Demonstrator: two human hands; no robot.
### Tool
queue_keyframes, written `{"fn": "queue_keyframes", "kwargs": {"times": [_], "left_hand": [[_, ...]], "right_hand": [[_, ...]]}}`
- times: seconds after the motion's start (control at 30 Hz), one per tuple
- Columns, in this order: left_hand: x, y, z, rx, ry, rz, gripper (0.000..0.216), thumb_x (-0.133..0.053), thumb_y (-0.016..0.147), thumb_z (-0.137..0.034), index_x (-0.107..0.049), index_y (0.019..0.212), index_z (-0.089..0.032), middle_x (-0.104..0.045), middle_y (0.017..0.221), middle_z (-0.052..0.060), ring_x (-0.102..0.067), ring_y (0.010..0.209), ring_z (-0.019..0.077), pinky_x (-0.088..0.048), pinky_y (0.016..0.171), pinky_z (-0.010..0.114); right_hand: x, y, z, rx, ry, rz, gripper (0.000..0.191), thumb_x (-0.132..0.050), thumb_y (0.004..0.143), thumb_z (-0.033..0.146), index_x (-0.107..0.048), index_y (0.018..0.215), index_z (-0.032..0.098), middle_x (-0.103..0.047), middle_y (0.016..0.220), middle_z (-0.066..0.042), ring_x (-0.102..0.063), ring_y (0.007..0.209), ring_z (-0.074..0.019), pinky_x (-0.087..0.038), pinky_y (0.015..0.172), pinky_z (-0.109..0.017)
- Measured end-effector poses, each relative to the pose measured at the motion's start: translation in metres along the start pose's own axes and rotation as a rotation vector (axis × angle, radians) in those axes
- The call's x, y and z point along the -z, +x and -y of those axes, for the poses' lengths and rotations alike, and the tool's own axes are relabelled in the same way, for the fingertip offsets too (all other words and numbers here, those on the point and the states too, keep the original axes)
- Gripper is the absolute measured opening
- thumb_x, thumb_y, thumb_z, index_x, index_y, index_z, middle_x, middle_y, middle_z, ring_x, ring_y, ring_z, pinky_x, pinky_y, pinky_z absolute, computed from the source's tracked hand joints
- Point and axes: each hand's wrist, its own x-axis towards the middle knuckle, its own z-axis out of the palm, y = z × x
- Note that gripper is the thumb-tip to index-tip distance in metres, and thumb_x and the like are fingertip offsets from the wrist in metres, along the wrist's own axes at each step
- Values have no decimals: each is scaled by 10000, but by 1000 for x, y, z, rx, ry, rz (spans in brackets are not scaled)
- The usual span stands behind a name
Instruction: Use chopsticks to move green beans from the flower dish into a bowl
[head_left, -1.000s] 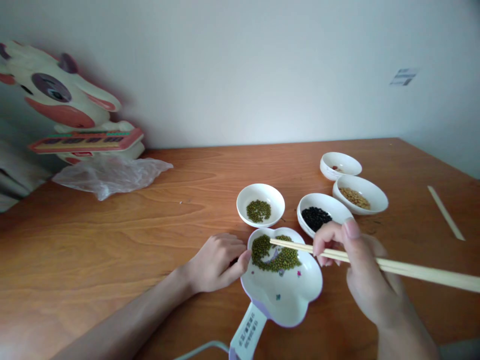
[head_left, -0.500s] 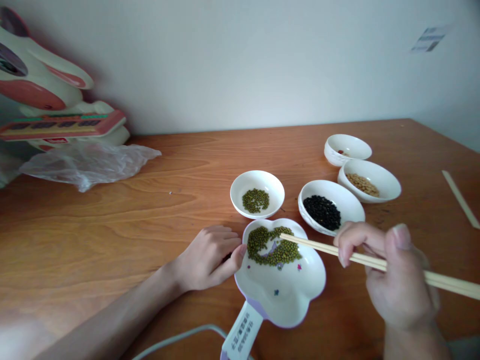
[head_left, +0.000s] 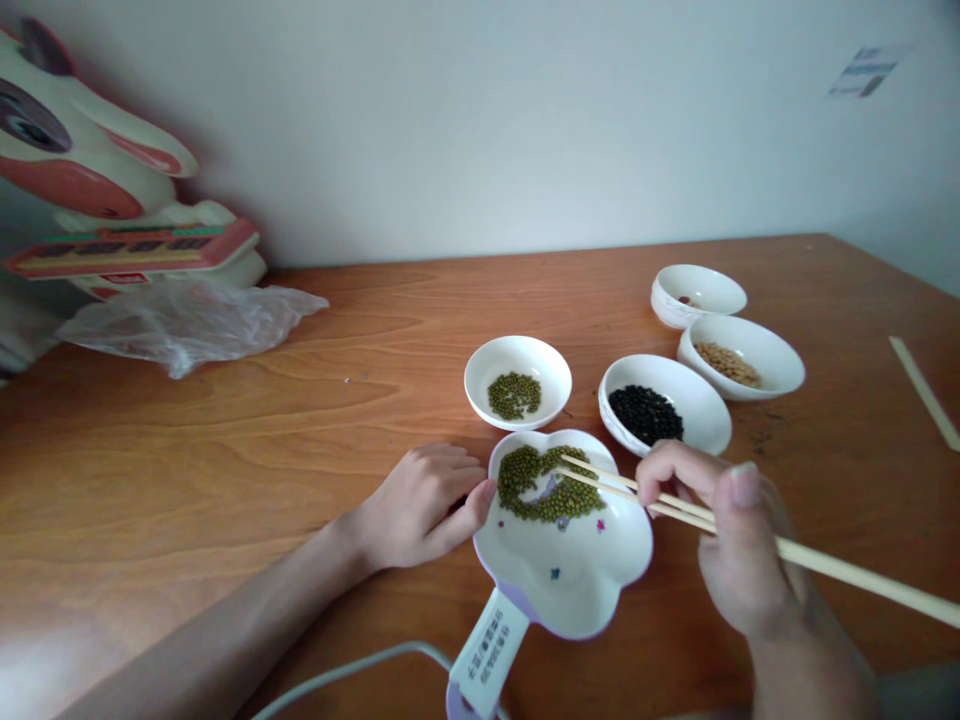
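Observation:
A flower-shaped white dish (head_left: 570, 570) with a lilac underside and handle holds a patch of green beans (head_left: 541, 487) at its far side. My left hand (head_left: 416, 505) rests on the table with fingers curled, its thumb pressing the dish's left rim. My right hand (head_left: 739, 545) grips a pair of wooden chopsticks (head_left: 622, 488), whose slightly parted tips reach into the green beans. Just beyond stands a small round white bowl (head_left: 517, 367) with a few green beans in it.
Three more white bowls sit to the right: black beans (head_left: 646, 412), tan beans (head_left: 727, 363), and one almost bare (head_left: 697, 290). A crumpled plastic bag (head_left: 191, 322) and a cartoon toy keyboard (head_left: 112, 230) lie far left. A paper chopstick sleeve (head_left: 924, 392) lies far right. A grey cord (head_left: 352, 672) runs near the handle.
My right hand has drawn in leftward toward the dish, and the chopstick tips now sit parted in the beans. The left hand stays at the rim.

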Motion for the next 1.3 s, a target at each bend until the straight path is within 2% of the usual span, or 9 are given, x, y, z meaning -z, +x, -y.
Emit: {"fn": "queue_keyframes", "kwargs": {"times": [0.3,0.73,0.97,1.1,1.3], "left_hand": [[0,0,0,30,-15,11,421,-325,1133,-297,-461,746,-203,-580,730,21,-492,670,171,-378,711,344],[-1,-1,1,8,-14,-7,426,-336,1130,-286,-473,737,-200,-572,722,19,-495,657,164,-379,695,339],[-2,-1,1,-5,-14,-13,427,-337,1129,-295,-467,734,-198,-562,715,17,-492,652,162,-374,685,334],[-1,0,1,-7,-13,-19,436,-338,1129,-290,-464,722,-199,-559,712,13,-491,645,160,-373,684,337],[0,1,1,-14,-11,-22,440,-331,1128,-288,-482,725,-199,-574,718,18,-506,654,166,-392,705,343]], "right_hand": [[-19,0,11,-11,84,54,733,-106,1065,703,-573,752,232,-570,712,-14,-526,660,-182,-370,616,-355],[-28,-7,2,-9,179,9,745,-96,1067,697,-591,754,236,-576,722,-24,-541,680,-192,-381,635,-358],[-32,-5,7,15,188,-53,642,-208,1130,528,-630,748,232,-611,721,-29,-568,697,-186,-378,641,-353],[-33,-7,6,14,191,-83,635,-225,1133,493,-648,736,234,-632,714,-43,-578,697,-203,-380,646,-366],[-31,-6,4,-3,200,-33,721,-152,1087,653,-624,734,238,-601,712,-31,-560,696,-198,-381,652,-360]]}}
